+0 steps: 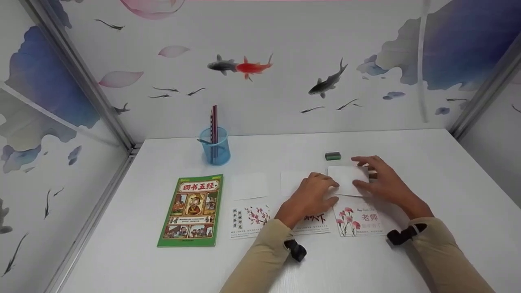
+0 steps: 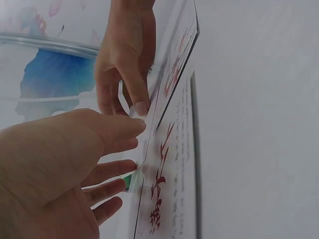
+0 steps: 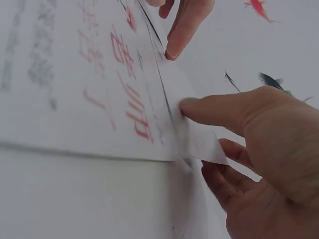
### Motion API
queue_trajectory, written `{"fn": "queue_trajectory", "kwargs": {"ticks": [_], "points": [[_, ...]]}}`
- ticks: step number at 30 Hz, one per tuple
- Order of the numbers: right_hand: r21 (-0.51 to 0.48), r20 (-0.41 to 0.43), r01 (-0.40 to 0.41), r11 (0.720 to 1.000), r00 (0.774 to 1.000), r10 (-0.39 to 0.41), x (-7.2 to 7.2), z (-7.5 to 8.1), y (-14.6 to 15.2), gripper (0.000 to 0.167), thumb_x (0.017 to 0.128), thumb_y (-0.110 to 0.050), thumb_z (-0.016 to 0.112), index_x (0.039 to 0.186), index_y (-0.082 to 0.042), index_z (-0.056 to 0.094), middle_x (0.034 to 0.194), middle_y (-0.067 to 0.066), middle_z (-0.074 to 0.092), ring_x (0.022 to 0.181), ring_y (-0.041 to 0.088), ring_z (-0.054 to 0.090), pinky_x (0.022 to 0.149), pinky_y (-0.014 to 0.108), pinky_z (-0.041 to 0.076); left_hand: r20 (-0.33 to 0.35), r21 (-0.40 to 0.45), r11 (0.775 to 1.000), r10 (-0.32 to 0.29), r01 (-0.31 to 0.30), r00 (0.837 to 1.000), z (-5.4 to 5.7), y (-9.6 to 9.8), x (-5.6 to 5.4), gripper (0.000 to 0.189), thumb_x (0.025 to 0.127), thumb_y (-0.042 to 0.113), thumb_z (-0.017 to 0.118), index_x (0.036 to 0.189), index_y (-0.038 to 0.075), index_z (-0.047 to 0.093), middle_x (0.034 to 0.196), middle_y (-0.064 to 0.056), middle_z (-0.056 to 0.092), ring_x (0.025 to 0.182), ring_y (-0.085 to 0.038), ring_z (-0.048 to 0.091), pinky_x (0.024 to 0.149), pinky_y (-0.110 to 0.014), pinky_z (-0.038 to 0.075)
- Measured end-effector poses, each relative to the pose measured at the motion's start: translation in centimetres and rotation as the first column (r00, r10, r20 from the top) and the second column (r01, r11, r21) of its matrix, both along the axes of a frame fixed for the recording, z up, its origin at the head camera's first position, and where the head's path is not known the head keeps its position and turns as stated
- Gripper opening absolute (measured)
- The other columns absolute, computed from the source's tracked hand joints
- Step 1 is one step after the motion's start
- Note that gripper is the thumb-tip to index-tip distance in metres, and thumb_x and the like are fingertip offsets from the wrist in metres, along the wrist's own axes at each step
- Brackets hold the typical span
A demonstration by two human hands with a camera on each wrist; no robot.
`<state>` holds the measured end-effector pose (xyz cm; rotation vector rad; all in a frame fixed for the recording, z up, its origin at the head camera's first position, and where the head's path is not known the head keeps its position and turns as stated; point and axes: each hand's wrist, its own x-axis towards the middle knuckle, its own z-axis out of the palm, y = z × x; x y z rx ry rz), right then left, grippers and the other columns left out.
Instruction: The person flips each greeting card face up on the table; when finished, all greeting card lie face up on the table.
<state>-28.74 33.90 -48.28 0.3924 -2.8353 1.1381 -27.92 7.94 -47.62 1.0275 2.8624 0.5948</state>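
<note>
A blank white card (image 1: 347, 178) lies at the back right of two rows of cards, its right edge raised in the right wrist view. My right hand (image 1: 384, 181) pinches that edge, thumb on top and fingers behind. At the card's left edge, my left hand (image 1: 307, 199) touches with its fingertips, the fingers fairly straight. Just in front lies a card with pink flowers and red characters (image 1: 360, 219). Beneath my left hand and wrist, a card with dark red calligraphy (image 2: 162, 184) is partly hidden, as is another blank card (image 1: 288, 182) behind it.
To the left are a plum-blossom card (image 1: 257, 215) and a third blank card (image 1: 249, 186). A green-bordered book (image 1: 193, 211) lies farther left. Behind stands a blue pen cup (image 1: 222, 150) with pencils. A small green object (image 1: 333, 156) sits beyond my right hand.
</note>
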Motion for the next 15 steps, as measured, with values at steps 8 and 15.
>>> {"fn": "queue_trajectory", "kwargs": {"ticks": [8, 15], "points": [[-0.301, -0.074, 0.060, 0.952, 0.994, -0.086, 0.7, 1.9, -1.9, 0.066, 0.104, -0.031, 0.075, 0.162, -0.017, 0.048, 0.155, 0.017, 0.059, 0.131, 0.030, 0.067, 0.095, 0.003, 0.049, 0.360, 0.400, 0.911, -0.052, -0.104, 0.931, 0.5, -0.1, 0.0, 0.064, 0.114, 0.056, 0.045, 0.165, 0.017, 0.045, 0.155, -0.004, 0.065, 0.145, -0.015, 0.060, 0.123, -0.035, 0.047], [-0.382, -0.049, -0.091, 0.920, 0.996, 0.078, 1.1, 2.3, -4.5, 0.038, 0.114, -0.032, 0.058, 0.141, -0.007, 0.064, 0.135, 0.014, 0.070, 0.117, 0.007, 0.073, 0.098, 0.018, 0.059, 0.570, 0.633, 0.719, -0.179, -0.289, 0.802, 1.2, -0.2, -0.1, 0.059, 0.115, 0.050, 0.046, 0.160, 0.012, 0.047, 0.135, -0.008, 0.074, 0.116, -0.012, 0.073, 0.107, -0.039, 0.057]]}}
